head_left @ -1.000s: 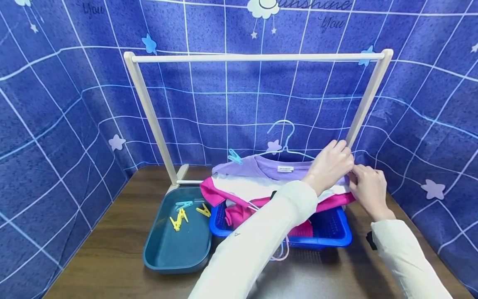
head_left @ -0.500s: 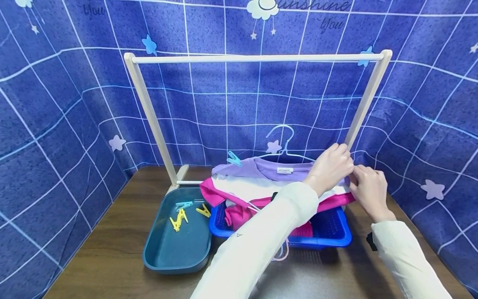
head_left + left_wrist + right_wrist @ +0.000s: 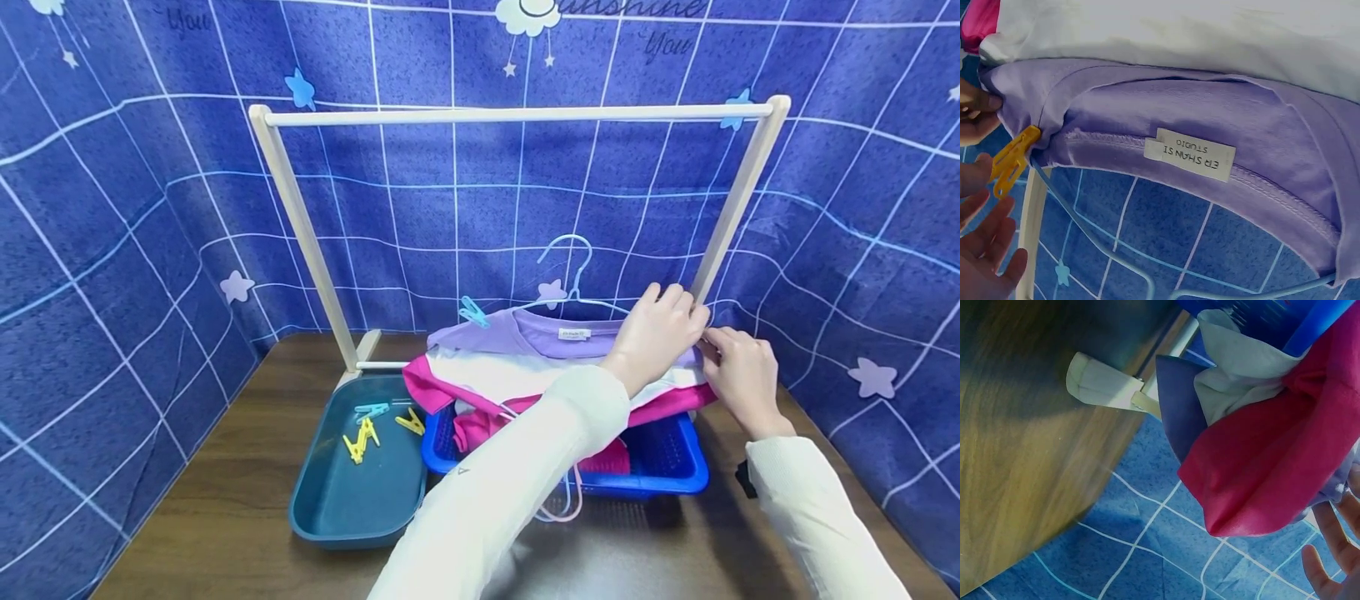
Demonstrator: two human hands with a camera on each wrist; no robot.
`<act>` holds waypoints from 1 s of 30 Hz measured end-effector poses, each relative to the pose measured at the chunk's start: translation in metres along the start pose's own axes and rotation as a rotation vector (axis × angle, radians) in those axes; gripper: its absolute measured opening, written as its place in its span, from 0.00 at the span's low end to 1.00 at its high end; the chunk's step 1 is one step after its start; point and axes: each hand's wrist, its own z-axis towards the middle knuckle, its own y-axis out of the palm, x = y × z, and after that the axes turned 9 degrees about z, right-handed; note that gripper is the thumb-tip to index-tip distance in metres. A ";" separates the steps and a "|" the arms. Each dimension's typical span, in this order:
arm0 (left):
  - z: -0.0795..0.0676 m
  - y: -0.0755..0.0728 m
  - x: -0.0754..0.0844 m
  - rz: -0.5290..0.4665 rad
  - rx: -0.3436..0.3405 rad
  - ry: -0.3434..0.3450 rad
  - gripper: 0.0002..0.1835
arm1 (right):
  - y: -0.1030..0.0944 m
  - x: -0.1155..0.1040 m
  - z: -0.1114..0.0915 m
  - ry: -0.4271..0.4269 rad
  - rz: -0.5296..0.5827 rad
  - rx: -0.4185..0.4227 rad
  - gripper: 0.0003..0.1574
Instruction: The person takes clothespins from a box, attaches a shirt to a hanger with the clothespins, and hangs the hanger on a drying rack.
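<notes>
Head view: left hand [image 3: 654, 337] and right hand [image 3: 741, 375] meet at the right-side shoulder of a shirt [image 3: 487, 371] in purple, white and pink.
Garment position: draped over a blue basket [image 3: 652, 483], with a light-blue hanger [image 3: 576, 292] inside the neckline and its hook standing above the collar.
Left grip: narrow; thumb and fingers at the handles of a yellow clip [image 3: 1019, 146], whose other end sits on the shirt's shoulder at the hanger arm.
Right grip: narrow; pinching shoulder fabric just beside the clip.
Collar marking: white label [image 3: 1196, 156] inside the back of the neck, upside down in the left wrist view; reads "ER SHAN SI STUDIO". Lettering is too small to read from the head.
Opposite shoulder: fitted with a light-blue clip [image 3: 473, 312].
Dark teal tray [image 3: 356, 508]: just left of the basket; contains yellow clips [image 3: 365, 433] and a blue clip [image 3: 371, 409].
Basket contents: pink garment [image 3: 476, 429], partly covered by the shirt.
Wooden rack [image 3: 517, 115]: upright on the desk [image 3: 225, 500], behind the basket.
Blue backdrop [image 3: 487, 208]: printed "You" at upper left; "unshine" and a second "You" at upper right.
Left sleeve [image 3: 525, 467]: white, with a small triangle mark.
</notes>
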 end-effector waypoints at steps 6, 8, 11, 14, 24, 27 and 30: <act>-0.007 0.002 -0.012 -0.043 -0.035 -0.032 0.11 | 0.000 0.000 0.001 0.006 0.013 -0.004 0.04; -0.011 0.003 -0.015 -0.049 -0.032 -0.034 0.10 | 0.000 0.000 0.002 0.007 0.013 -0.003 0.03; -0.019 0.004 -0.022 -0.053 0.002 -0.047 0.10 | 0.001 0.001 0.002 0.006 0.015 -0.006 0.03; -0.030 0.008 -0.029 -0.065 0.061 -0.067 0.11 | 0.001 0.000 0.002 0.006 0.018 -0.011 0.04; -0.068 0.016 -0.060 -0.101 0.180 -0.089 0.14 | -0.001 -0.001 0.002 0.020 0.012 -0.024 0.04; -0.078 0.019 -0.068 -0.122 0.190 -0.106 0.14 | 0.000 -0.001 0.002 0.025 0.013 -0.028 0.04; -0.088 0.021 -0.077 -0.161 0.201 -0.131 0.13 | 0.000 -0.002 0.002 0.026 0.017 -0.028 0.04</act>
